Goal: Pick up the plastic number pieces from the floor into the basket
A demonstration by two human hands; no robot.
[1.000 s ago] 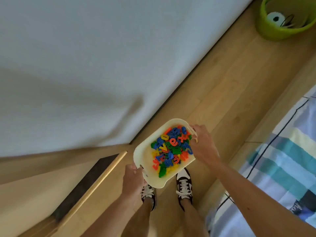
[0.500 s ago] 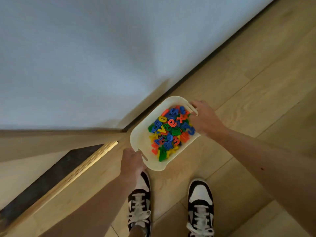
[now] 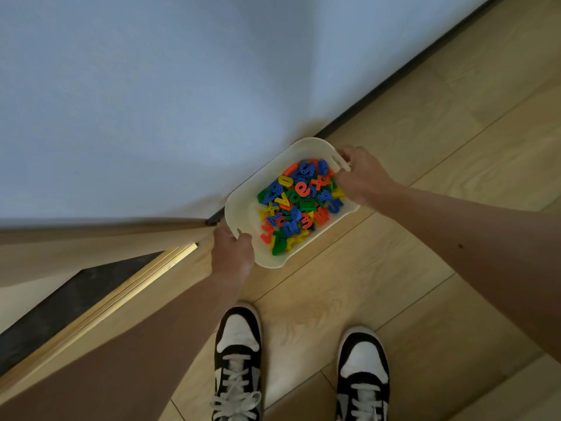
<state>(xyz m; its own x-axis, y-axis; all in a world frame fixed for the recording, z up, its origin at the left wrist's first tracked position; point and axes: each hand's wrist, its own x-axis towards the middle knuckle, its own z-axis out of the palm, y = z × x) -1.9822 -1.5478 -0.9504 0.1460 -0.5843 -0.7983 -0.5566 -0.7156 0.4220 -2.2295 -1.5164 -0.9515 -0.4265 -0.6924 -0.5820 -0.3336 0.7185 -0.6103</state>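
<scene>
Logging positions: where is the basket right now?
Head view, centre: the basket is gripped by the left hand and right hand, near the wall corner.

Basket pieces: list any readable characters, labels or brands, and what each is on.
"e": orange piece in the basket.
"0": yellow piece.
"x": orange piece.
"3": orange piece.
"5": blue piece.
Other pieces too jumbled to read. No printed labels or brands visible on basket or shoes.

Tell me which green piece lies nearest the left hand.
The green piece at the pile's bottom edge, beside the left hand; the other greens sit higher in the basket.
</scene>
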